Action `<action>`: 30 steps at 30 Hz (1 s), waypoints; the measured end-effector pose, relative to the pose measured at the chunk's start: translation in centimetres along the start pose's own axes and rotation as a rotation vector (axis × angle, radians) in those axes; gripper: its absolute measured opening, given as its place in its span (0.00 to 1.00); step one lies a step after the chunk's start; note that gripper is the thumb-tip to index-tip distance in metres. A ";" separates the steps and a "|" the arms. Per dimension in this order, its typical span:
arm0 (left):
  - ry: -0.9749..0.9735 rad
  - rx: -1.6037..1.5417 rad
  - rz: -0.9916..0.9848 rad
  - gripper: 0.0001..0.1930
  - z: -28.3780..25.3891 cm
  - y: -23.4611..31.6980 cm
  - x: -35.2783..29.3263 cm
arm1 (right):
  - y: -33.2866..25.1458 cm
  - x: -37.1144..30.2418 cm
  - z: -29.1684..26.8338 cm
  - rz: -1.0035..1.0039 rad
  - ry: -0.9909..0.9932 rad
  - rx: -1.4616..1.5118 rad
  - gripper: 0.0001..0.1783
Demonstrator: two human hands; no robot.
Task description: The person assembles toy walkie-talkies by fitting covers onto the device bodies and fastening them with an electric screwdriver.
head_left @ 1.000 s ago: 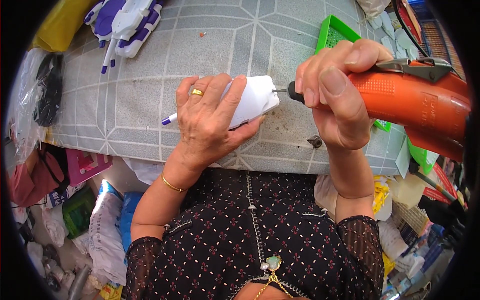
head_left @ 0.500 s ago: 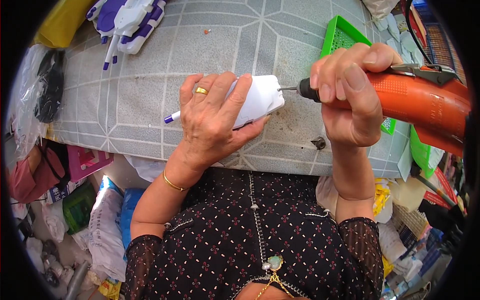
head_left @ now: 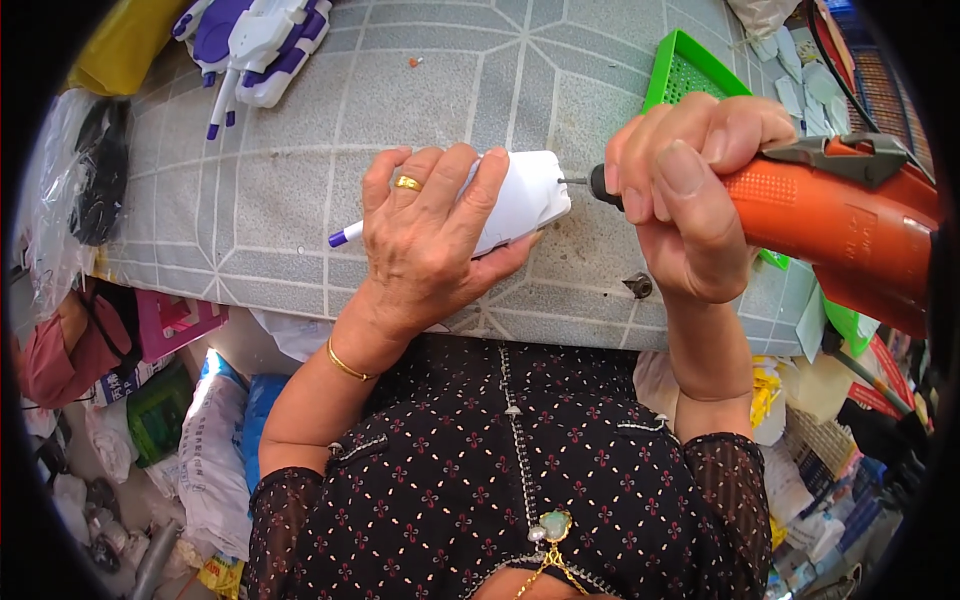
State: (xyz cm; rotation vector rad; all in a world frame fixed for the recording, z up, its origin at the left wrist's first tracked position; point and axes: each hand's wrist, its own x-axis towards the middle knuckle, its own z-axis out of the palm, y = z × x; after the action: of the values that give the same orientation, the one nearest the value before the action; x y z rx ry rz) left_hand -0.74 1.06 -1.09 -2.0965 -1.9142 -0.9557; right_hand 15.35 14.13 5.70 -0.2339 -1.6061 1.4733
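Left hand (head_left: 425, 235) lies palm-down over a white plastic casing (head_left: 525, 195), fingers wrapped across its top and thumb under its near edge, pinning it to the counter (head_left: 290, 190); gold ring on one finger, gold bangle at the wrist. A short purple tip (head_left: 345, 236) sticks out from under the hand on its outer side. Right hand (head_left: 690, 195) clenched around the front of an orange power screwdriver (head_left: 835, 225), thumb laid along the top, fingers curled over the black nose. The thin metal bit (head_left: 574, 182) runs level from the tool nose to the casing's end face, just beside the left fingertips; tip meets the casing. A small dark screw (head_left: 638, 286) sits on the counter below the right hand, near the counter edge. Green plastic basket (head_left: 685, 70) just beyond the right hand, partly hidden by it. Well beyond the left hand, at the far edge, a pile of white and purple parts (head_left: 255, 40).
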 end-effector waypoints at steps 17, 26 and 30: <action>-0.072 0.047 0.012 0.38 -0.2 0.2 0.4 | 0.8 0.9 -0.3 -0.015 -0.117 -0.030 0.14; 0.130 0.075 -0.299 0.29 -10.6 -2.1 -3.3 | -2.7 4.8 -6.5 -0.033 0.546 -0.477 0.31; 0.360 -0.629 -1.107 0.24 -16.1 -5.5 -14.6 | 1.4 0.3 -5.9 0.073 0.451 -1.095 0.32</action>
State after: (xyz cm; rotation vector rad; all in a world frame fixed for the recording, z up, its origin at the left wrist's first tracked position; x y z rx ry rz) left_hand -11.31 -18.47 2.00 -0.6944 -2.7434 -2.1453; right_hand 18.73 18.83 3.85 -1.1480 -1.8519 0.3836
